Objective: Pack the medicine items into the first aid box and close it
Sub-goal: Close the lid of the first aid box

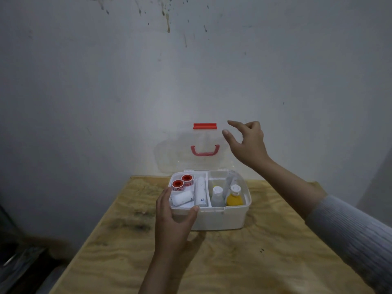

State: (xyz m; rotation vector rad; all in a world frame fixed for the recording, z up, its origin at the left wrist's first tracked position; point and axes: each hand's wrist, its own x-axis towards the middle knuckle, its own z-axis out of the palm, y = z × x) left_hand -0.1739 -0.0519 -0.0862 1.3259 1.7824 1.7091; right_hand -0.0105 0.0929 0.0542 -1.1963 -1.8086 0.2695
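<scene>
Stained plywood table [148, 262] supports the white plastic first aid box [220, 219], packed, with its clear hinged lid [169, 153] upright. Left hand [171, 221] grips the box's front-left corner. Right hand [246, 143], fingers spread and empty, hovers beside the lid. Risk: the tall white-capped bottles [217, 196] may block closure.

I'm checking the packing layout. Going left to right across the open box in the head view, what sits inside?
Two red-capped tape rolls → long white bandage roll → clear white-capped bottle → yellow bottle.

bare room, likely home | stained wall [169, 60] | plywood table [212, 262]
</scene>
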